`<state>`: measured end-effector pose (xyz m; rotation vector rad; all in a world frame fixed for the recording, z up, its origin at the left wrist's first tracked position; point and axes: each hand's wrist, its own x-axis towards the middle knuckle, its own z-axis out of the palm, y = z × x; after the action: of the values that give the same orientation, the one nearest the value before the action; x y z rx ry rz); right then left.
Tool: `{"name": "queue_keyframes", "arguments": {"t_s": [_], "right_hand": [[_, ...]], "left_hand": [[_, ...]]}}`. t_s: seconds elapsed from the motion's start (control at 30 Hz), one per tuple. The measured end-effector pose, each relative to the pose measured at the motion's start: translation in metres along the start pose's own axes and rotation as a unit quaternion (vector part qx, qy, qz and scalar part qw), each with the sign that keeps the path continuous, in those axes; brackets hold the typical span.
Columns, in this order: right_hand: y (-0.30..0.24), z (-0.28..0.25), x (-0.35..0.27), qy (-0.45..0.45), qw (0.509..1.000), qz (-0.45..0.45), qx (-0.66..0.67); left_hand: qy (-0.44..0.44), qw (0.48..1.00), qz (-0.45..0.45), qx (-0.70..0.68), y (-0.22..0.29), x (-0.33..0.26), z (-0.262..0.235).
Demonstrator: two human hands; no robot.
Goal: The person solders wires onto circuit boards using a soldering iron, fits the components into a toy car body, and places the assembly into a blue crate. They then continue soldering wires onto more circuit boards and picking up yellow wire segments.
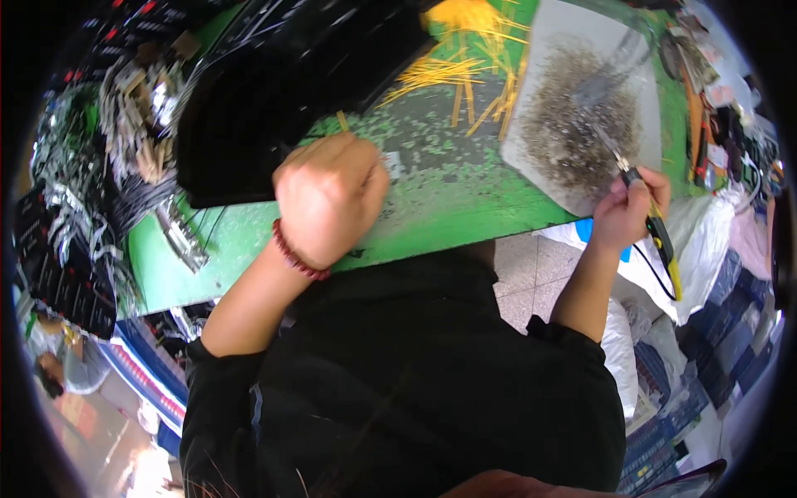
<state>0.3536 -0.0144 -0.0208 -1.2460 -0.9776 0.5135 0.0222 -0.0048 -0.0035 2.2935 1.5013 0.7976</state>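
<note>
My left hand (330,181), wearing a dark red bead bracelet (297,253), is closed above the green table with its back towards me. Its fingers are curled out of sight, so what they hold is hidden. A short yellow strip (342,121) shows just past the knuckles. Beside this hand lies a large black sheet-like thing (257,124), partly blurred. My right hand (635,203) grips a soldering iron (662,241) with a black and yellow handle. Its metal tip points at a pale board (540,170) covered with brown burnt residue (573,124).
Many thin yellow strips (440,73) lie at the far middle of the green table (448,220). Bundles of grey and silver strips (141,124) crowd the left side. Tools and small items (706,108) line the right edge. White plastic bags (697,257) stand at the right.
</note>
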Motion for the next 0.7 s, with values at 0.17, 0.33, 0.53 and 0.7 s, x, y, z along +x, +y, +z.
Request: {"name": "queue_keyframes", "arguments": {"t_s": [0.17,0.33,0.53,0.7], "right_hand": [[-0.017,0.03,-0.035,-0.101,0.99,0.017,0.092],[-0.023,0.066,-0.081,-0.228,0.971,0.049,0.05],[-0.018,0.078,-0.094,-0.283,0.956,0.059,0.044],[-0.016,0.08,-0.093,-0.288,0.957,0.042,0.0]], "left_hand": [[0.018,1.0,0.01,-0.012,-0.004,-0.002,0.003],[0.027,1.0,0.007,-0.009,-0.006,-0.005,0.004],[0.041,0.999,0.013,-0.018,-0.008,-0.007,0.006],[0.049,0.998,0.021,-0.023,-0.009,-0.007,0.007]]}}
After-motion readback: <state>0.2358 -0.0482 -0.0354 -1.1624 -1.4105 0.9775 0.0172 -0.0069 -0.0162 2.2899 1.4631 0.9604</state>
